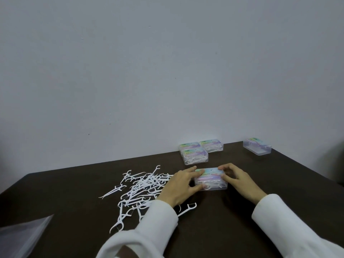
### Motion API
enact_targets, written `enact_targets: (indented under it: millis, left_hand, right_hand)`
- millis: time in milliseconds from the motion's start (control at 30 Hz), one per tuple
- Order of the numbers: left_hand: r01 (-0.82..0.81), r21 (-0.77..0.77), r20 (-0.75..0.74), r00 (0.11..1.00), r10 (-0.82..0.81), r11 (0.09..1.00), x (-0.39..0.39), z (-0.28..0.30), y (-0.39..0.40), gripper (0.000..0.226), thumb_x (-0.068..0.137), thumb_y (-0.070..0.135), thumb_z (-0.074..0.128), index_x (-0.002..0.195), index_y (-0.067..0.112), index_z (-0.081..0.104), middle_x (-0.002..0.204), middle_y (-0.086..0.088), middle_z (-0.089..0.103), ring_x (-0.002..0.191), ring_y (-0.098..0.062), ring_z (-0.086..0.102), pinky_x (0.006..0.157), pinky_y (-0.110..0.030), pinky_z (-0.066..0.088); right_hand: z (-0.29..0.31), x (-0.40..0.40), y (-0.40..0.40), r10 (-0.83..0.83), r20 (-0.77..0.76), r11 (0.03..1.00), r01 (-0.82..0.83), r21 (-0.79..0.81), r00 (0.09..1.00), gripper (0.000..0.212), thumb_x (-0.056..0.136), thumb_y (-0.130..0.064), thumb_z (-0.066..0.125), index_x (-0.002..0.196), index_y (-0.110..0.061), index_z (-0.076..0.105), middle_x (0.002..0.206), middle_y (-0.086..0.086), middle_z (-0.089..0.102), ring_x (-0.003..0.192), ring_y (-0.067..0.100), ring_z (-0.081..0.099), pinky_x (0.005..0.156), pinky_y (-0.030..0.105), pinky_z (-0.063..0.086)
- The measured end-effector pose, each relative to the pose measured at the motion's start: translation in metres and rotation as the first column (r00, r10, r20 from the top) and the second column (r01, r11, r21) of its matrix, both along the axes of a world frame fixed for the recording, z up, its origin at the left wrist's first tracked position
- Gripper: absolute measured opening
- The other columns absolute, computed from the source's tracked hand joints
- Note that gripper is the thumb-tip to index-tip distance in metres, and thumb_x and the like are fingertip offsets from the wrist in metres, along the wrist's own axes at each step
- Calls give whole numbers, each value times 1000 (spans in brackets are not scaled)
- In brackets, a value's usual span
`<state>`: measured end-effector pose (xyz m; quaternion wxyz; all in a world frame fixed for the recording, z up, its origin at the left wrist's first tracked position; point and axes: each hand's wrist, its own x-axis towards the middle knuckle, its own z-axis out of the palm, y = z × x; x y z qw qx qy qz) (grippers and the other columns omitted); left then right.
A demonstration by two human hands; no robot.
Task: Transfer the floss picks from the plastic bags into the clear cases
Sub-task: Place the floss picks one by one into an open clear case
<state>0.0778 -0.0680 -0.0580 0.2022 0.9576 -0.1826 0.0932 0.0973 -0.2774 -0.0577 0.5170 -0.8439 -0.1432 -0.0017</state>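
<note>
Taking the case point(211, 179) between our hands as the landmark, we start far to its left, at the table's near-left corner, where an emptied-looking plastic bag point(24, 237) lies flat; whether anything remains inside we cannot tell. Between that bag and the case, a loose pile of picks point(138, 189) is spread on the dark table point(74, 192), so we judge a good share of the work is left. Our left hand point(178, 187) reaches over the pile's edge and grips the case's left end, thumb at the near side and fingers over the lid. The case itself holds picks and its lid looks down, so we take it as just filled and being pressed closed. Our right hand point(237, 178) grasps its right end, fingers curled over the top. Behind the case, three filled cases point(193, 153) cluster by the wall. Farther right and behind it, a lone case point(257, 146) looks empty, presumably next.
</note>
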Motion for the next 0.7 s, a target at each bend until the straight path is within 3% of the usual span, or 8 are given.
enact_targets:
  millis: [133,367,500,600,700]
  left_hand:
    - [-11,-12,-3,1000,11,1000,-3,2,-2,56,90,50,55,142,35,39,152,4,32,137,-18,34,112,-32,23]
    - [-39,-233,-36,999,31,972,-6,1,-9,54,85,36,66,136,23,51,145,-2,42,134,-14,37,107,-20,25]
    - [-42,-291,-12,999,41,956,-6,2,-17,51,87,32,66,134,19,52,141,-2,45,130,-13,40,100,-11,26]
    - [-34,-321,-2,999,36,947,-4,9,-24,51,87,29,67,134,16,53,140,1,48,130,-12,41,99,-10,24]
    - [-34,-344,-13,999,31,938,2,19,-33,49,87,26,67,132,14,54,137,-1,51,126,-13,45,100,-14,28]
  right_hand:
    - [0,-2,0,4,9,1000,-3,-11,1000,19,94,-14,50,111,-21,51,125,2,51,117,15,50,83,18,47]
    - [1,-7,0,12,22,1000,-12,-10,1000,26,93,-22,52,118,-19,49,121,0,52,105,9,53,70,10,46]
    - [1,-9,0,24,86,999,-20,-44,996,36,86,-25,64,120,-23,50,119,-4,49,108,11,52,90,22,47]
    - [2,-9,-1,-38,220,996,55,-73,975,33,84,-24,65,115,-24,53,121,-5,44,110,8,47,92,21,43]
    - [4,-7,-7,-24,226,998,37,-52,974,35,81,-22,69,112,-30,54,124,-4,45,114,10,47,94,23,43]
